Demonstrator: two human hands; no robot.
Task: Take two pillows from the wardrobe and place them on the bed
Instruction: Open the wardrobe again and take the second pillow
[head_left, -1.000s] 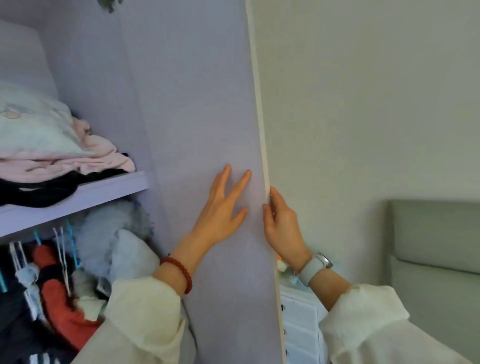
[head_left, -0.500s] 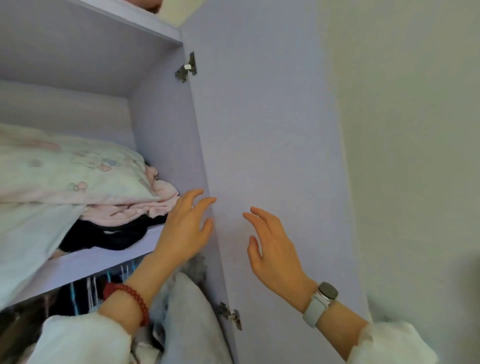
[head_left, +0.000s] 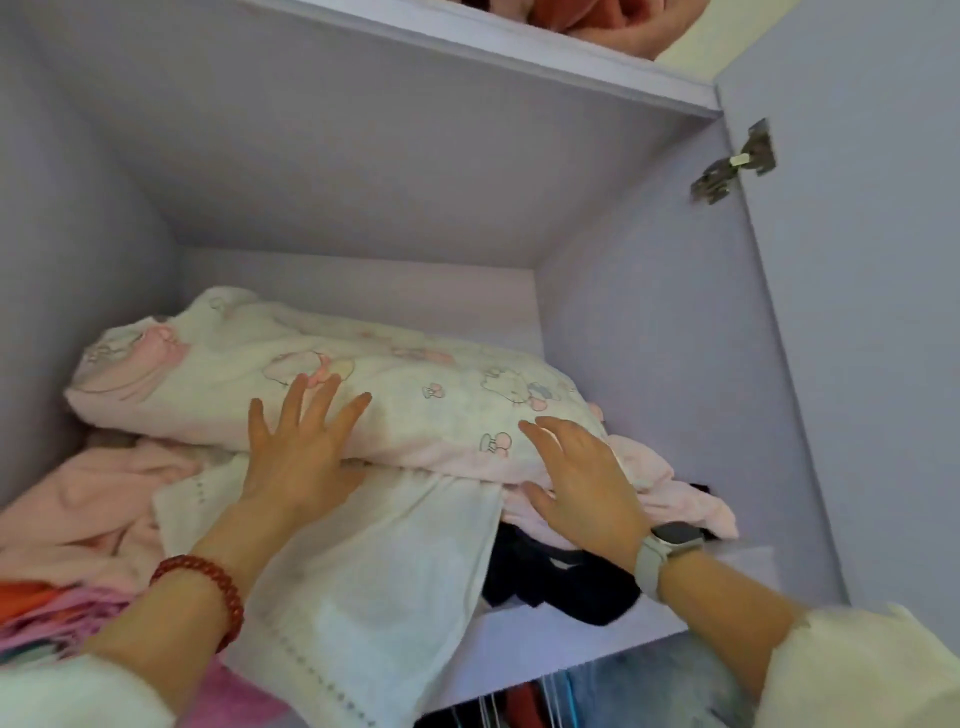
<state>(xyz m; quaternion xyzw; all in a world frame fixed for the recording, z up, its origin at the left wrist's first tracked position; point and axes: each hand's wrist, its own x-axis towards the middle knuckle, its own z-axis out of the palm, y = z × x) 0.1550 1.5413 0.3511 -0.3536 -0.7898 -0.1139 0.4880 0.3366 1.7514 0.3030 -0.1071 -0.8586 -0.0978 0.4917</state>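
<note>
While you face the open wardrobe, both of your hands are up at its shelf. A pillow with a pale pink cartoon print lies on top of the pile there, stretched from the left wall toward the right one. Your left hand is spread flat, fingers splayed against the pillow's front side and the thumb at its lower edge; it grips nothing. Your right hand is open too, palm down near the pillow's right end, over a pink folded cloth; whether it touches the pillow you cannot tell. Under the pillow a white cover hangs over the shelf's front edge, with dark clothes beside it. A red bead bracelet circles your left wrist, a watch your right.
</note>
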